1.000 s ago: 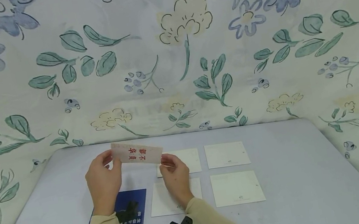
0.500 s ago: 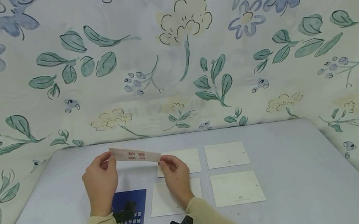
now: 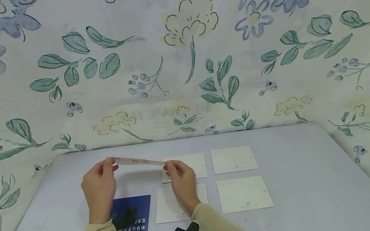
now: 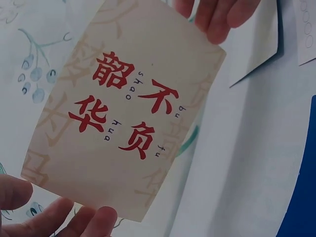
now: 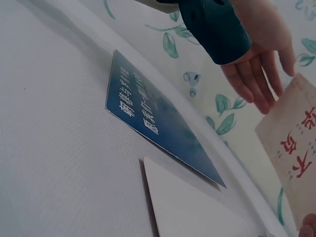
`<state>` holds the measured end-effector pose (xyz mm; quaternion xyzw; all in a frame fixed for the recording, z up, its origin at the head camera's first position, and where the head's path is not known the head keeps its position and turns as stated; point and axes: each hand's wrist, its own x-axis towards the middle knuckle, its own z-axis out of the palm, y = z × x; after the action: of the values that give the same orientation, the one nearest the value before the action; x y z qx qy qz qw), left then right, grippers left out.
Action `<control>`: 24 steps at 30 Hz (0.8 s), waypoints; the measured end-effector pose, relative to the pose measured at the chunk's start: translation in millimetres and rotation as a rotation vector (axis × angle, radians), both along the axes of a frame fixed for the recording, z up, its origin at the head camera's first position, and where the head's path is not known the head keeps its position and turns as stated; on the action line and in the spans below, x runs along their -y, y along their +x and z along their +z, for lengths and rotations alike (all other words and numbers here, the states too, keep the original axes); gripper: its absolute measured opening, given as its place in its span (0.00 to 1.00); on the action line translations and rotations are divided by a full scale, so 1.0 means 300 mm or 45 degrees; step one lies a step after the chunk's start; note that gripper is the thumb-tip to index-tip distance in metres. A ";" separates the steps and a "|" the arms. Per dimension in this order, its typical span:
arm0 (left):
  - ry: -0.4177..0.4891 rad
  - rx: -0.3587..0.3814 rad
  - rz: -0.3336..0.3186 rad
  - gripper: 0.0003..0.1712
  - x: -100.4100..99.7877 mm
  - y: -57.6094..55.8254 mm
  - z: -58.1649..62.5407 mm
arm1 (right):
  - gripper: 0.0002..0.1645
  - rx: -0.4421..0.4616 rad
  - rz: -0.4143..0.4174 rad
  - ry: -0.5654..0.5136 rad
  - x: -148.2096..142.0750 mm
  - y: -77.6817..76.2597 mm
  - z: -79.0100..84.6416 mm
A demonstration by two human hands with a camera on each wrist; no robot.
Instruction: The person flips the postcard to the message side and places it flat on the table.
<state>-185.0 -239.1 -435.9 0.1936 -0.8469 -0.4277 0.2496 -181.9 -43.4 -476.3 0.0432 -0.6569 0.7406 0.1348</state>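
A cream card [image 3: 138, 161] with red Chinese characters is held above the table, seen almost edge-on in the head view. Its printed face [image 4: 148, 64] fills much of the left wrist view, with small pinyin beside the large red characters. My left hand [image 3: 99, 189] pinches the card's left end between thumb and fingers. At the opposite end, my right hand [image 3: 183, 182] grips the edge near a corner. Below the left wrist lies a blue card [image 3: 141, 209] with white characters, partly covered by that wrist's dark camera [image 3: 125, 218].
Several pale cards lie flat in two rows, including a back middle card [image 3: 193, 166], a back right card [image 3: 234, 159], a front right card [image 3: 245, 195] and a front middle card [image 3: 163, 207] partly under the right hand. A floral cloth [image 3: 164, 74] hangs behind the white table [image 3: 300, 178].
The held card has tipped from showing its red print to nearly edge-on in the head view. My left hand has shifted slightly left, uncovering more of the blue card; the right hand hardly moves.
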 end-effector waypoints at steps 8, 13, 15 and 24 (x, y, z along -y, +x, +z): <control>0.018 0.045 -0.028 0.33 0.090 -0.071 -0.124 | 0.13 0.009 0.017 -0.018 -0.002 0.002 0.004; 0.113 0.089 -0.028 0.35 0.013 0.009 0.020 | 0.12 0.029 0.027 -0.015 -0.002 -0.001 0.001; 0.188 0.108 -0.047 0.34 -0.018 0.043 0.083 | 0.11 0.050 0.038 -0.015 -0.003 -0.001 0.006; 0.420 0.201 -0.181 0.31 -0.011 0.085 0.150 | 0.13 0.070 0.126 -0.069 -0.017 0.054 0.094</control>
<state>-159.6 -235.9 -390.8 0.2045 -0.7938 -0.5608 0.1163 -165.6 -38.4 -448.0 0.0516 -0.6371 0.7648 0.0808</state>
